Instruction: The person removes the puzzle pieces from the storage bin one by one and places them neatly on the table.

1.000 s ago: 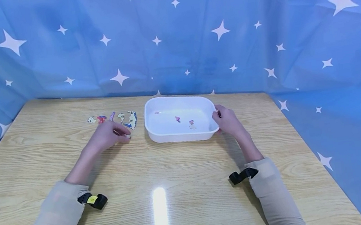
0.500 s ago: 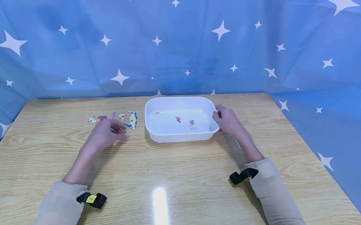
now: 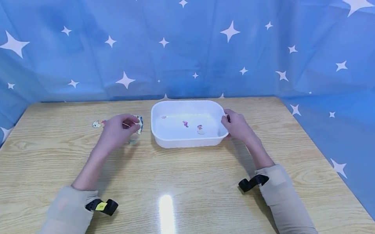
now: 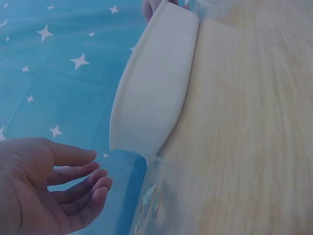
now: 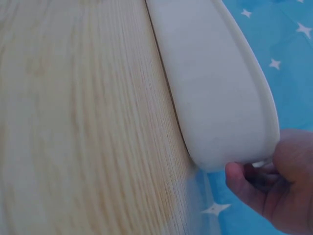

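A white plastic tub (image 3: 190, 142) stands on the wooden table, with several small flat coloured cutouts inside, among them a pink-purple one (image 3: 185, 124). My right hand (image 3: 237, 125) grips the tub's right end, thumb and fingers at the rim; the right wrist view shows the same hand (image 5: 274, 188) at that end. My left hand (image 3: 118, 131) hovers left of the tub, over a row of flat cutouts. In the left wrist view its loosely bent fingers (image 4: 83, 193) hold nothing. A blue-and-white cutout (image 3: 141, 124) and a greenish piece (image 3: 133, 142) show beside it; others are hidden underneath.
A white cutout (image 3: 96, 124) and a red one (image 3: 103, 122) lie farther left on the wooden table (image 3: 197, 194). Behind it hangs a blue curtain (image 3: 167, 68) with white stars. Both wrists wear black camera straps.
My left hand has let go of the small greenish piece, which now lies on the table, and has moved up and right over the cutouts. The right hand stays at the tub.
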